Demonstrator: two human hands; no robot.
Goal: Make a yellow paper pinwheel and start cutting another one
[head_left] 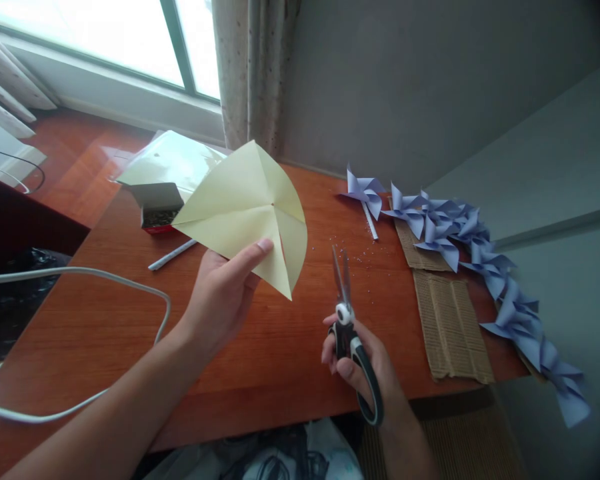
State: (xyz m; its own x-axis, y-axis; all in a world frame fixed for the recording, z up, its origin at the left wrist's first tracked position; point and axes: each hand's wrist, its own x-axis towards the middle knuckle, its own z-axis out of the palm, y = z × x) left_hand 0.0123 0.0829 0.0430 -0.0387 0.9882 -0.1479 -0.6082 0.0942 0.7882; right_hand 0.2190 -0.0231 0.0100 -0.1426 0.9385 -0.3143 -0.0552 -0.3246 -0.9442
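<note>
My left hand [225, 293] holds a pale yellow creased paper sheet [245, 207] up above the wooden desk [260, 360], thumb on its lower edge. The sheet shows fold lines meeting at its centre. To its right, my right hand [360, 363] grips black-handled scissors [347, 320] with the blades almost closed and pointing away from me, a little right of the paper's lower corner and apart from it.
A row of blue paper pinwheels [480, 260] runs along the desk's right edge over corrugated cardboard pieces [450, 327]. A small open box [157, 210] and a clear bag [173, 160] lie behind the paper, a white stick [173, 255] beside them. A white cable [130, 283] loops at the left.
</note>
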